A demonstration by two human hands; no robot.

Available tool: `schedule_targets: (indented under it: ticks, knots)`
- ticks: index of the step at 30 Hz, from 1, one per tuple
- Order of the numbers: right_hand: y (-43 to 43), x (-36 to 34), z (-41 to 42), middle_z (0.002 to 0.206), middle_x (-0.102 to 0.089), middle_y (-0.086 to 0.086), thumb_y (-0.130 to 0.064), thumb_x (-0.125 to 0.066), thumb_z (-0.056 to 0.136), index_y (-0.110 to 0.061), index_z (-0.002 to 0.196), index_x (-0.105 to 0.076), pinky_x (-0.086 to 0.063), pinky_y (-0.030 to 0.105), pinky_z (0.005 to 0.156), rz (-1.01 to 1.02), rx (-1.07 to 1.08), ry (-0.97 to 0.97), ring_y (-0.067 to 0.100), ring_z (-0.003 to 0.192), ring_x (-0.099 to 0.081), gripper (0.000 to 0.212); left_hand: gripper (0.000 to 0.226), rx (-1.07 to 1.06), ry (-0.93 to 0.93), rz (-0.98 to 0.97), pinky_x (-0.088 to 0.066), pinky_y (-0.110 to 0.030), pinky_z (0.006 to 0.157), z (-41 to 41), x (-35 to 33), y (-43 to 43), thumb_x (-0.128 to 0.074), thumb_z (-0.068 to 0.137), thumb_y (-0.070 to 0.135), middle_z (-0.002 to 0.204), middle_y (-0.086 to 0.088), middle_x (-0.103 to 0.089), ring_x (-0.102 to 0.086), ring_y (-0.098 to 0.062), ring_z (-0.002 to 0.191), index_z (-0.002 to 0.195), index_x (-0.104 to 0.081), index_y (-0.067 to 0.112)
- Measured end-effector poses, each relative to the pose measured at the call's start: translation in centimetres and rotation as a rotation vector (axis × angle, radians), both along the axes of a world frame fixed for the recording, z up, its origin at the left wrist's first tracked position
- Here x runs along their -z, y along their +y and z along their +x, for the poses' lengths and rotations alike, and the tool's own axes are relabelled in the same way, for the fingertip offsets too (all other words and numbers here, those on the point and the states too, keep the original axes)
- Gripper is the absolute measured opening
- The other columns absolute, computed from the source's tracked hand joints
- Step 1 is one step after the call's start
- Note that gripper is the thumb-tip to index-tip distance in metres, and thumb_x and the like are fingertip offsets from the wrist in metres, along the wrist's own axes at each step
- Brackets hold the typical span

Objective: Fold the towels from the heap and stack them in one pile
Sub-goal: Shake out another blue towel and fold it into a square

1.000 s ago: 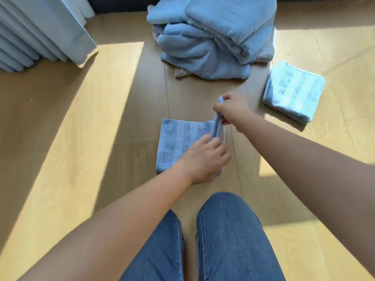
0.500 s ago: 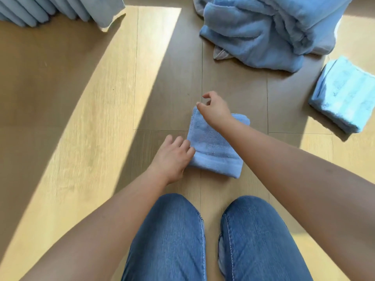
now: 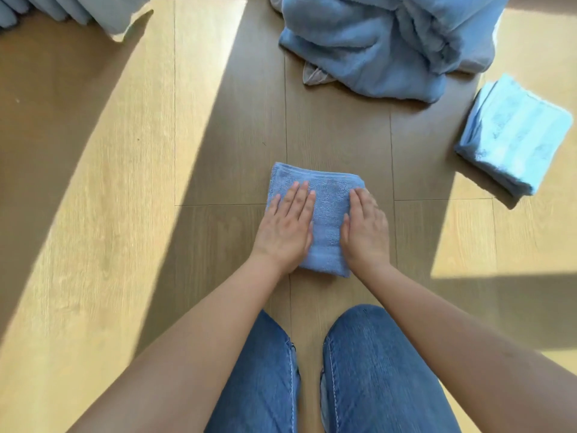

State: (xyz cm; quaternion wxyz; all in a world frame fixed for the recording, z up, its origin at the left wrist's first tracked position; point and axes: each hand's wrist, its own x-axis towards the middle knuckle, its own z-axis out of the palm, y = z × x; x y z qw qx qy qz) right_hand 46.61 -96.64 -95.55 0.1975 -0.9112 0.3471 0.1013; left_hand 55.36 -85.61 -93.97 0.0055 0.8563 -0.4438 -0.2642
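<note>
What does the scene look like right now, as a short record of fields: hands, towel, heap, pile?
left hand: flat on the left side of the towel, fingers straight
right hand: flat on the towel's right edge, fingers straight
towel: folded into a small rectangle, lying on the floor
heap: unfolded blue towels, beyond the towel
pile: folded, light blue, to the right, apart from the heap
next step, likely: carry the towel to the pile
</note>
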Motion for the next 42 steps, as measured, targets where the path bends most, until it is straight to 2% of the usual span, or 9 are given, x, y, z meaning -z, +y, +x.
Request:
schedule_targets:
  ticks: [2, 4, 7, 23, 26, 29, 32, 37, 42]
  knots:
    - [0.5, 1.2, 0.4, 0.129, -0.054, 0.023, -0.021, -0.032, 0.083, 0.007, 0.124, -0.052, -0.046, 0.048, 0.094, -0.029, -0.129, 0.004, 0.035, 0.119, -0.054, 0.053, 0.057, -0.048, 0.017, -0.015, 0.009, -0.033, 0.117, -0.6, 1.2, -1.3, -0.016, 0.100, 0.030, 0.157, -0.005, 0.014, 0.012, -0.017, 0.145, 0.147, 0.009, 0.010]
    - [1.0, 2.1, 0.7, 0.151, -0.027, 0.015, -0.034, -0.014, 0.086, -0.002, 0.142, -0.029, -0.021, 0.042, 0.114, -0.016, -0.200, 0.076, 0.026, 0.141, -0.026, 0.066, 0.059, -0.091, 0.017, 0.015, 0.010, -0.033, 0.116, -0.6, 2.7, -1.4, -0.018, 0.100, 0.032, 0.156, -0.006, 0.015, 0.013, -0.017, 0.145, 0.147, 0.009, 0.009]
    - [1.1, 3.1, 0.1, 0.157, -0.002, 0.007, -0.046, 0.003, 0.080, -0.010, 0.148, -0.007, 0.002, 0.039, 0.116, 0.009, -0.144, 0.123, 0.019, 0.146, -0.001, 0.078, 0.061, -0.160, 0.008, 0.073, 0.008, -0.037, 0.117, 0.7, 4.3, 0.3, -0.017, 0.100, 0.037, 0.156, -0.006, 0.016, 0.014, -0.018, 0.145, 0.146, 0.012, 0.010]
    - [-0.1, 4.6, 0.1, 0.156, -0.002, 0.016, -0.053, -0.011, 0.080, -0.012, 0.147, -0.007, 0.000, 0.042, 0.116, 0.055, -0.075, 0.097, 0.029, 0.145, -0.001, 0.078, 0.068, -0.178, 0.033, 0.025, 0.008, -0.038, 0.116, 1.4, 6.0, 1.4, 0.013, 0.073, 0.050, 0.139, 0.005, 0.033, 0.020, -0.015, 0.141, 0.131, 0.028, 0.017]
    - [-0.4, 3.8, 0.1, 0.156, 0.005, 0.014, -0.055, -0.006, 0.078, -0.014, 0.147, -0.001, 0.001, 0.040, 0.116, 0.088, -0.102, 0.131, 0.028, 0.145, 0.005, 0.081, 0.065, -0.160, 0.021, 0.089, 0.004, -0.040, 0.117, 1.4, 5.3, 1.0, 0.003, 0.086, 0.051, 0.150, 0.002, 0.026, 0.016, -0.020, 0.144, 0.135, 0.026, 0.014]
    - [-0.6, 2.1, 0.0, 0.156, 0.009, 0.014, -0.047, -0.028, 0.091, -0.015, 0.148, 0.001, -0.009, 0.037, 0.116, 0.149, -0.033, 0.124, 0.027, 0.145, 0.005, 0.072, 0.065, -0.185, 0.048, 0.133, -0.005, -0.039, 0.118, 1.7, 3.8, 0.9, -0.020, 0.098, 0.041, 0.155, -0.001, 0.020, 0.014, -0.019, 0.145, 0.144, 0.018, 0.014]
    - [-0.2, 0.3, -1.2, 0.156, 0.005, 0.016, -0.033, -0.042, 0.094, -0.017, 0.148, 0.004, -0.020, 0.037, 0.112, 0.207, 0.118, 0.132, 0.030, 0.143, -0.009, 0.072, 0.066, -0.380, 0.150, 0.087, -0.019, -0.035, 0.114, 1.1, 1.6, 1.7, -0.032, 0.098, 0.033, 0.157, -0.006, 0.007, -0.004, -0.021, 0.145, 0.148, 0.007, 0.013]
    - [1.8, -1.1, -3.6, 0.143, -0.025, 0.014, -0.024, -0.044, 0.094, -0.020, 0.148, 0.003, -0.038, 0.036, 0.095, 0.441, 0.245, 0.110, 0.030, 0.119, -0.043, 0.072, 0.075, -0.761, 0.451, -0.088, -0.019, -0.032, 0.113, -1.4, 0.3, 3.4, -0.049, 0.089, 0.011, 0.152, -0.009, -0.021, -0.022, -0.024, 0.139, 0.148, -0.004, 0.011]
    - [2.9, -1.7, -4.7, 0.136, -0.040, 0.015, -0.015, -0.047, 0.091, -0.023, 0.148, -0.004, -0.032, 0.034, 0.101, 0.549, 0.336, 0.044, 0.031, 0.123, -0.040, 0.072, 0.073, -1.095, 0.633, -0.157, -0.037, -0.032, 0.099, -1.8, -0.2, 4.2, -0.055, 0.085, 0.003, 0.133, -0.006, -0.044, -0.047, -0.025, 0.118, 0.146, -0.017, 0.013]
